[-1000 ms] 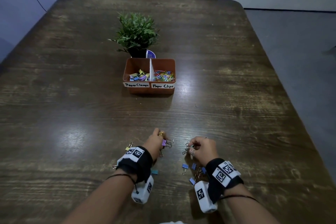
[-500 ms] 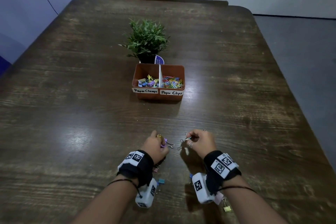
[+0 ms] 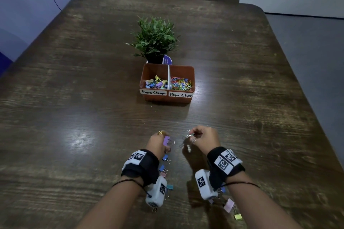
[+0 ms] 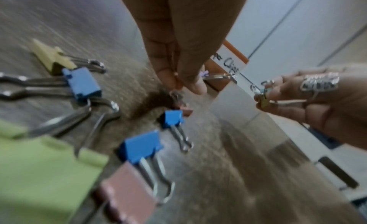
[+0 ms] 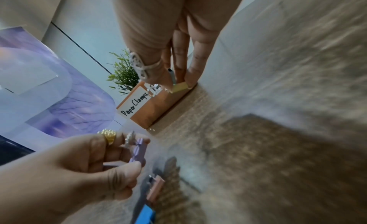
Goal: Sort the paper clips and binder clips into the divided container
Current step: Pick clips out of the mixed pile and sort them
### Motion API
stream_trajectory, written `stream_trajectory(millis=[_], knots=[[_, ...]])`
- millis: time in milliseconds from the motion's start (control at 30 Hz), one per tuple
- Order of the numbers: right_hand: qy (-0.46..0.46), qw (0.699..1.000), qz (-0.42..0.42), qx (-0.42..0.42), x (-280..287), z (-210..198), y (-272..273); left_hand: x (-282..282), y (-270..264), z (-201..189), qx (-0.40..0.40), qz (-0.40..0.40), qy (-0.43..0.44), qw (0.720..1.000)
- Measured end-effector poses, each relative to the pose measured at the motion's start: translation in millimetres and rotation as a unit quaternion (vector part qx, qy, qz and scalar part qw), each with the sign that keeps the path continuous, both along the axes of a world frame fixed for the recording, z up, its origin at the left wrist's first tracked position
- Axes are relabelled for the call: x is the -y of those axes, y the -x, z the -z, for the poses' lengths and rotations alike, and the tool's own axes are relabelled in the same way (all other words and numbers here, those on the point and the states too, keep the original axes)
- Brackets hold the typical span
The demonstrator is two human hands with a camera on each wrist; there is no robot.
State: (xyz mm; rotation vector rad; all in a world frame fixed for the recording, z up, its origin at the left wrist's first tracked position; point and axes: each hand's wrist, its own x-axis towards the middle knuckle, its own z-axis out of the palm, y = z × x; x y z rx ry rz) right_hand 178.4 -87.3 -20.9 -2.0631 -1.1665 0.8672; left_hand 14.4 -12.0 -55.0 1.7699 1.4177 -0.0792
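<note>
The orange divided container point(image 3: 193, 78) stands mid-table, with binder clips point(image 3: 155, 83) in its left "Paper Clamps" half and paper clips point(image 3: 181, 86) in its right "Paper Clips" half. My left hand point(image 3: 164, 138) pinches a purple binder clip point(image 3: 166, 140), also visible in the right wrist view point(image 5: 138, 152). My right hand point(image 3: 193, 135) pinches a small yellow binder clip point(image 5: 179, 87) by its body, wire handles sticking out. Both hands hover just above the table, well short of the container. Several loose binder clips point(image 3: 164, 163) lie beneath my left wrist.
A potted green plant point(image 3: 155, 37) stands right behind the container. More loose clips, pink point(image 3: 229, 205) and yellow-green point(image 3: 237, 216), lie by my right forearm near the table's front edge. In the left wrist view, blue point(image 4: 139, 147) and pink point(image 4: 127, 189) clips lie below the hand.
Both hands have risen from the scattered clips and moved forward a little, each with a binder clip pinched in its fingers. The loose clips now lie behind the hands.
</note>
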Motion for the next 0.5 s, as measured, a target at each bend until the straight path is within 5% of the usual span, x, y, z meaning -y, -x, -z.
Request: stream_trajectory(millis=[133,367,500], knots=[[-0.038,0.999,-0.032,-0.004,-36.3,-16.1,7.4,-13.3,19.2,-19.4,0.084,-0.089,-0.039,0.992],[-0.152,0.987,-0.047,0.017,-142.5,-44.7,31.5,-87.1,30.0,-66.3,0.120,-0.099,-0.303,0.940],[-0.152,0.984,-0.067,0.061,-187.4,-43.1,35.2,-130.7,15.9,-81.6,0.118,-0.101,-0.351,0.923]])
